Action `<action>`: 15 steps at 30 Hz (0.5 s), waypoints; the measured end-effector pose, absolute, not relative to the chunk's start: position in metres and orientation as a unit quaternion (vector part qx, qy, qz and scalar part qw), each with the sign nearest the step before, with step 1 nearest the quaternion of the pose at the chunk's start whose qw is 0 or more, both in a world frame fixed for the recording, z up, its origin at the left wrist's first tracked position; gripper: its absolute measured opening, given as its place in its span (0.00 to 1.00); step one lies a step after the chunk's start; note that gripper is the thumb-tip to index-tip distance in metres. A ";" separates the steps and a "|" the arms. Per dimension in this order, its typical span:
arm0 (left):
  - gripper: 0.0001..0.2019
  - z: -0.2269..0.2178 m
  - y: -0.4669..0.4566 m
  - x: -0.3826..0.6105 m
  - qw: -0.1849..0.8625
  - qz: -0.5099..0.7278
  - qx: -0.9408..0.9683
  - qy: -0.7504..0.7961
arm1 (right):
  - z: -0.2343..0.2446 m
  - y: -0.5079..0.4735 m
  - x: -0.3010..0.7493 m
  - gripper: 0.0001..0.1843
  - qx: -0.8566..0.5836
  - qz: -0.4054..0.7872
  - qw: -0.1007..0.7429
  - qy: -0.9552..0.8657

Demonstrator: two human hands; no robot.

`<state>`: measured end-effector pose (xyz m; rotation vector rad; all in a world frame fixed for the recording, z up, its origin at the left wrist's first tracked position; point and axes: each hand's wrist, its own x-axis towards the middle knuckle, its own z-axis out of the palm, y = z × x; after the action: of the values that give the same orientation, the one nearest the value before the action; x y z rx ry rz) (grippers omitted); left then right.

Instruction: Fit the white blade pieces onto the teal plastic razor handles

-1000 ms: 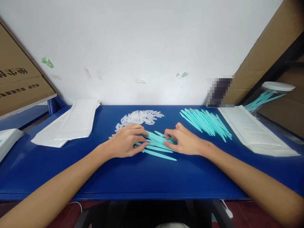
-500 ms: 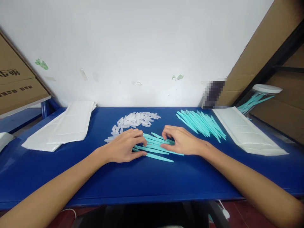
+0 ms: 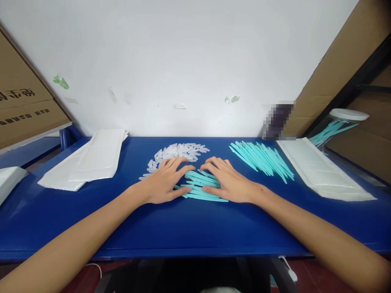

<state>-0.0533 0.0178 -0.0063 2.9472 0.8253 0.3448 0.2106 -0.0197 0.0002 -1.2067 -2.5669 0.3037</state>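
A small bunch of teal plastic sticks (image 3: 200, 185) lies on the blue table (image 3: 183, 228) in front of me. My left hand (image 3: 165, 181) rests on the bunch's left side with fingers stretched out and spread. My right hand (image 3: 227, 181) lies on its right side, fingers likewise extended, thumb against the lower sticks. Both hands press the sticks between them. Just behind my left hand sits a heap of small clear plastic pieces (image 3: 177, 154).
A larger pile of teal sticks (image 3: 262, 158) lies at the back right, beside a stack of white bags (image 3: 320, 171). More white bags (image 3: 88, 158) lie at the left. A jar with teal sticks (image 3: 336, 126) and cardboard boxes (image 3: 24, 101) flank the table.
Both hands went from curled fingers picking at the sticks to flat, spread fingers. The sticks are now gathered into a tighter bunch between them.
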 end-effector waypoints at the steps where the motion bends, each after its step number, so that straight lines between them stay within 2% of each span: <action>1: 0.28 -0.007 0.018 -0.053 0.030 0.106 0.957 0.268 | -0.001 -0.020 0.209 0.24 -0.420 0.105 0.145 -0.890; 5: 0.31 -0.009 0.014 -0.048 0.041 0.095 0.957 0.271 | -0.004 -0.020 0.204 0.26 -0.436 0.096 0.144 -0.883; 8: 0.30 -0.008 0.014 -0.048 0.046 0.110 0.954 0.274 | -0.006 -0.020 0.202 0.26 -0.437 0.070 0.150 -0.884; 12: 0.18 -0.003 0.027 -0.059 0.076 0.158 0.959 0.223 | -0.004 -0.022 0.207 0.20 -0.420 0.062 0.168 -0.890; 15: 0.10 0.000 0.039 -0.068 0.086 0.239 0.949 0.185 | -0.002 -0.025 0.212 0.16 -0.383 0.074 0.166 -0.906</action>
<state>-0.0676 0.0385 -0.0002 2.8282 0.5520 0.7131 0.2117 -0.0249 -0.0024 -1.0895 -2.5786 0.2103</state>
